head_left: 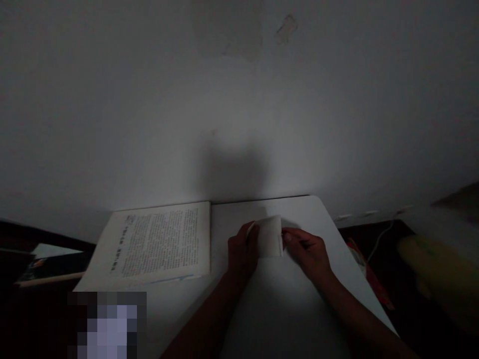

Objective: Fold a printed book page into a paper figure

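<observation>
Dim room, white wall (149, 99) at the far side, white table (239, 324) pushed up against it.

My left hand (241, 249) is closed around the left end of a small flat white piece (268, 238), thumb laid on its face, fingers behind. Looks like paper or card; too dark to confirm. Right edge shows more than one layer. It's held up over the far part of the table, a bit right of the middle.

My right hand (309, 249) is at that right edge, thumb and fingers bunched nearly together. Can't tell if they grip the edge or something small beside it.

Left of my hands, well apart: a book (160, 244) lying flat, printed page up, text running sideways, far edge near the wall. Past the table's right side, lower down: something red (379, 286), a pale cable (380, 242), and a blurred yellowish thing (437, 269). Soft dark shadow (234, 167) on the wall, straight ahead.
</observation>
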A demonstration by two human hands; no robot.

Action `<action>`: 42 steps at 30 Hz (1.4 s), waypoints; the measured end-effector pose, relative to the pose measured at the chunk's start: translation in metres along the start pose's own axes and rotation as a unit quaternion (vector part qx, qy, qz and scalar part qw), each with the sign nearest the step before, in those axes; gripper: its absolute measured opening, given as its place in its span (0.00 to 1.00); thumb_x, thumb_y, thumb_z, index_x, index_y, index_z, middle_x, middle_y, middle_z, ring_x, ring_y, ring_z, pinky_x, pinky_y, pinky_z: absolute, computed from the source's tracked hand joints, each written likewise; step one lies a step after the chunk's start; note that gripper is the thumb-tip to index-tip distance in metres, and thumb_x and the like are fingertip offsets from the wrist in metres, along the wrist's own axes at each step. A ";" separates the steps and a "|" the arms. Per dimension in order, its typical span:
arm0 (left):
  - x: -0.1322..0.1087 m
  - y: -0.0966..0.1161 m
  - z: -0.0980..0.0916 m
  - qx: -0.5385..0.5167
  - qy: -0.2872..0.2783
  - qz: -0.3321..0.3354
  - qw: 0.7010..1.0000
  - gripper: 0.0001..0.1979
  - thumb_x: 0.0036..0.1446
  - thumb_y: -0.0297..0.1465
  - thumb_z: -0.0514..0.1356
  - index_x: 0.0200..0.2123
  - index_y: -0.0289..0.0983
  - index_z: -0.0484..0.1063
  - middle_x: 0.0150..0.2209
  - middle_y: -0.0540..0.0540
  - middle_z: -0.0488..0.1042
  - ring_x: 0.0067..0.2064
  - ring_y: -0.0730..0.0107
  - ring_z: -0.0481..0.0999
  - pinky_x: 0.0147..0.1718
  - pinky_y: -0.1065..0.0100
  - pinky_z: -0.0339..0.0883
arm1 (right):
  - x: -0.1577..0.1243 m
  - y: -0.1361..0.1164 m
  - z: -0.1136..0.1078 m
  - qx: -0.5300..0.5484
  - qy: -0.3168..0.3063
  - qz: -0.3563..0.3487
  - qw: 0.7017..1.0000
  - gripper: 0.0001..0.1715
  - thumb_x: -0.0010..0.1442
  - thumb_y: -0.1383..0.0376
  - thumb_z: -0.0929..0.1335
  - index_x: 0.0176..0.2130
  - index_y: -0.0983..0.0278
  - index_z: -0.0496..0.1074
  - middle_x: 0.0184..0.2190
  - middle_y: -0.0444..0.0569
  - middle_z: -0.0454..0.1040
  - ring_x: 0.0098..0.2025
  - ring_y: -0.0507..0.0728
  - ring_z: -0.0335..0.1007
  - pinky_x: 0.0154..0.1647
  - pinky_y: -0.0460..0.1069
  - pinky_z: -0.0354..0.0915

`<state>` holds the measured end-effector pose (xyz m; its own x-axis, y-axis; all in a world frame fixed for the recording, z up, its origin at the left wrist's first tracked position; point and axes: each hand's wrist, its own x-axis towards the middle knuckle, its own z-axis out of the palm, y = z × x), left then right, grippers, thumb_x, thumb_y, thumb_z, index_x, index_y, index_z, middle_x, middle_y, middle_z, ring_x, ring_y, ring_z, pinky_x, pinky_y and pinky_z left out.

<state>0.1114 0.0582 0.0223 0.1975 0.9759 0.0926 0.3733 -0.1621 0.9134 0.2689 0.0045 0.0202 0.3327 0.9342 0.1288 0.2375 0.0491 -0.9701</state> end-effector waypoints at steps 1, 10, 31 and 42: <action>0.001 0.000 -0.001 -0.010 0.003 -0.018 1.000 0.20 0.61 0.41 0.47 0.41 0.35 0.72 0.26 0.47 0.75 0.26 0.71 0.73 0.24 0.74 0.62 | 0.000 0.000 0.002 0.002 -0.013 0.003 1.000 0.15 0.53 0.56 0.68 0.35 0.63 0.77 0.25 0.48 0.78 0.28 0.56 0.73 0.29 0.49 0.70; 0.002 0.000 0.001 -0.101 0.003 -0.059 0.993 0.20 0.59 0.44 0.50 0.37 0.34 0.71 0.25 0.51 0.71 0.25 0.74 0.68 0.22 0.76 0.59 | -0.007 0.005 0.006 0.109 -0.075 0.085 0.988 0.15 0.47 0.58 0.72 0.34 0.65 0.73 0.15 0.40 0.71 0.16 0.51 0.67 0.25 0.51 0.73; -0.006 -0.014 0.007 0.063 -0.078 0.161 0.982 0.15 0.60 0.34 0.50 0.44 0.41 0.73 0.36 0.47 0.79 0.33 0.70 0.78 0.34 0.74 0.68 | -0.003 0.021 0.006 0.136 -0.017 0.096 0.986 0.18 0.55 0.53 0.66 0.24 0.64 0.69 0.17 0.43 0.65 0.21 0.52 0.60 0.23 0.47 0.57; -0.006 -0.016 0.004 0.102 -0.066 0.243 0.962 0.15 0.57 0.27 0.50 0.43 0.40 0.73 0.31 0.48 0.79 0.28 0.72 0.76 0.29 0.74 0.66 | -0.001 0.014 0.003 0.146 -0.027 0.094 0.984 0.18 0.55 0.56 0.67 0.44 0.61 0.69 0.19 0.40 0.64 0.21 0.50 0.58 0.22 0.45 0.55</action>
<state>0.1076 0.0541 0.0059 0.5013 0.7533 0.4257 0.3765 -0.6329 0.6766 0.2690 0.0052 0.0058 0.2944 0.9536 -0.0629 -0.0993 -0.0349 -0.9944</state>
